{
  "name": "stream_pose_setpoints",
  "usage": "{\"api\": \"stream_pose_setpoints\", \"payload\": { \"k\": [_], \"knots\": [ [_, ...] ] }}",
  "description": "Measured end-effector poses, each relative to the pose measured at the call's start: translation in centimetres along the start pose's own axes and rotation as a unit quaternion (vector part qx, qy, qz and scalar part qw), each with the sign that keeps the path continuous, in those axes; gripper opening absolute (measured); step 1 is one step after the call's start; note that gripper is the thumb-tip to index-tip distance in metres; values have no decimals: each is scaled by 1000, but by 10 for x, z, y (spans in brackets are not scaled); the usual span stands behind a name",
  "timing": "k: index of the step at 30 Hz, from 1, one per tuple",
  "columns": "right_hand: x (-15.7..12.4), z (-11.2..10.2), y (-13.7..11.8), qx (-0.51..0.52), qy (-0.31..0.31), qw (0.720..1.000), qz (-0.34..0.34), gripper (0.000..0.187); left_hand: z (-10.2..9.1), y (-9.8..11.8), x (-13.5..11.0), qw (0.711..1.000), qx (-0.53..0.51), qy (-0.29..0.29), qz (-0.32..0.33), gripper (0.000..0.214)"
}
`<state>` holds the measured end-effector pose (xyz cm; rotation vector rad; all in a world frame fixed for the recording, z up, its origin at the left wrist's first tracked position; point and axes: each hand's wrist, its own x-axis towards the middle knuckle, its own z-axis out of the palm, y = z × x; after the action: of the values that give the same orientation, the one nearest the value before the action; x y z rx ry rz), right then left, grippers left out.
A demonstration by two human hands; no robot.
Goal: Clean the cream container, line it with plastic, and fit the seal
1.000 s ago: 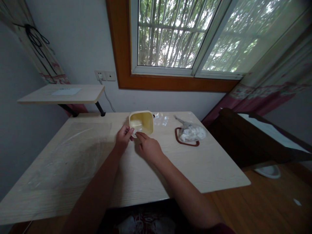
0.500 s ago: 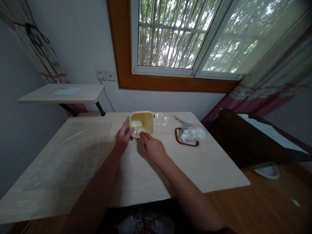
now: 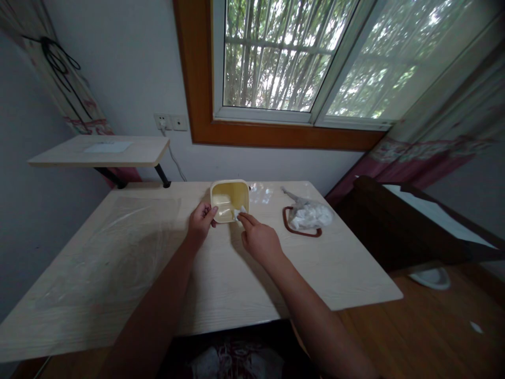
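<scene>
A person's left hand (image 3: 201, 222) is gripping a yellow container (image 3: 239, 195) just beyond both hands, while the right hand (image 3: 262, 240) is holding a white wad (image 3: 237, 211) at its near right corner.

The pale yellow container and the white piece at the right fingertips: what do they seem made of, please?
The pale yellow container is probably plastic, slightly glossy: smooth walls, rounded corners and a pale sheen inside. The white piece looks matte and crumpled, perhaps tissue or cloth, though too small to be sure.
</scene>
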<state>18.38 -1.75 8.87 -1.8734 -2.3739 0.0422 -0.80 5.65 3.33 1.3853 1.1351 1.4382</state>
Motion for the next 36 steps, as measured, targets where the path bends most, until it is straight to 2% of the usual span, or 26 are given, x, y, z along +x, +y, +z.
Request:
{"api": "stream_pose_setpoints", "payload": {
  "k": [4, 12, 15, 20, 24, 28, 36],
  "knots": [
    [0, 0, -3, 2, 2, 1000, -6, 57, 0, -4, 1, 1000, -8, 2, 2, 34],
    [6, -1, -35, 134, -3, 988, -75, 58, 0, -6, 2, 1000, -15, 0, -10, 36],
    [9, -3, -39, 154, 4, 984, -88, 56, 0, -4, 2, 999, -29, 5, -16, 37],
    [15, -2, -24, 124, -7, 990, -63, 57, 0, -3, 2, 998, -56, -3, -21, 36],
    [18, -2, -6, 60, -17, 998, -17, 54, 2, -4, 3, 997, -70, -6, -25, 36],
    [19, 0, -2, 15, -19, 1000, 5, 51, 3, -4, 4, 996, -79, -10, -28, 36],
    [23, 16, -17, 128, -10, 983, -132, 73, 2, -7, 5, 993, -101, -33, -59, 39]
  ]
}}
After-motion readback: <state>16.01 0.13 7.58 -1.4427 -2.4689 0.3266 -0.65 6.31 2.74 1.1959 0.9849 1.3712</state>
